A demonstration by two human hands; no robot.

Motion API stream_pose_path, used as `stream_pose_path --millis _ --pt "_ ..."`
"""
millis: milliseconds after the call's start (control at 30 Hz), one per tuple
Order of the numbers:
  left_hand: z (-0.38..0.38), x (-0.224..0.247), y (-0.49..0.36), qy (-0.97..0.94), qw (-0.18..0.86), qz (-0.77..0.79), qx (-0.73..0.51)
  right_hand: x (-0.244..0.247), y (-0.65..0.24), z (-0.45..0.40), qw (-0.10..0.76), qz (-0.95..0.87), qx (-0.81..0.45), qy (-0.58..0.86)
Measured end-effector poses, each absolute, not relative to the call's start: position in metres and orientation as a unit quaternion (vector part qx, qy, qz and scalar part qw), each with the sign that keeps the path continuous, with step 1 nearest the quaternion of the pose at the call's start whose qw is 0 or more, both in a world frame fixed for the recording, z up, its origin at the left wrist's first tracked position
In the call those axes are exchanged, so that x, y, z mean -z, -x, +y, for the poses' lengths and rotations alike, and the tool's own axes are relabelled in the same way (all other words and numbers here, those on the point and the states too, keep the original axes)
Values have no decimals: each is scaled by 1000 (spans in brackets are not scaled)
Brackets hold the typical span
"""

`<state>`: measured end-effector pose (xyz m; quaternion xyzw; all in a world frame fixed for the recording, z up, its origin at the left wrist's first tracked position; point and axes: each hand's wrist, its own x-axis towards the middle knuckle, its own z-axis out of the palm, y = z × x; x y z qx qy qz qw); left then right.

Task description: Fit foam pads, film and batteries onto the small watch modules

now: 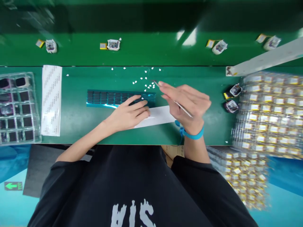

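Observation:
My right hand (188,102) is closed in a pinch round thin metal tweezers (184,109). Their tip is by a cluster of tiny white pieces (149,86) scattered on the green bench. With fingers spread and palm down, my left hand (126,116) rests over a white paper strip (161,115) and the edge of a blue film strip (101,98). Dark narrow bars run in rows along that film. A few white pieces lie on its right end, partly behind my fingertips. Whether the tweezers grip a piece is too small to tell.
A clear tray with dark-faced units (23,108) and a printed white sheet (51,101) lie left. Stacked trays of small battery assemblies (270,116) stand right, with two dark units (231,106) beside them. White units with batteries (113,44) sit along the back, near a slanted pale rail (267,58).

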<state>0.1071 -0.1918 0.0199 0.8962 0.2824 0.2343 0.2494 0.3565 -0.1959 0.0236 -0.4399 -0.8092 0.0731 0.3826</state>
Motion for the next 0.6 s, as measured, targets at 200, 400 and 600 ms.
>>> stream_pose_path --millis 200,400,600 --pt "-166 -28 -97 -568 470 504 -451 -29 -321 -197 407 -793 -76 448" --pt "-155 -12 -90 -402 646 497 -417 -19 -309 -199 405 -831 -74 374" --pt "-161 -15 -91 -444 623 502 -403 -19 -308 -203 388 -850 -67 350"
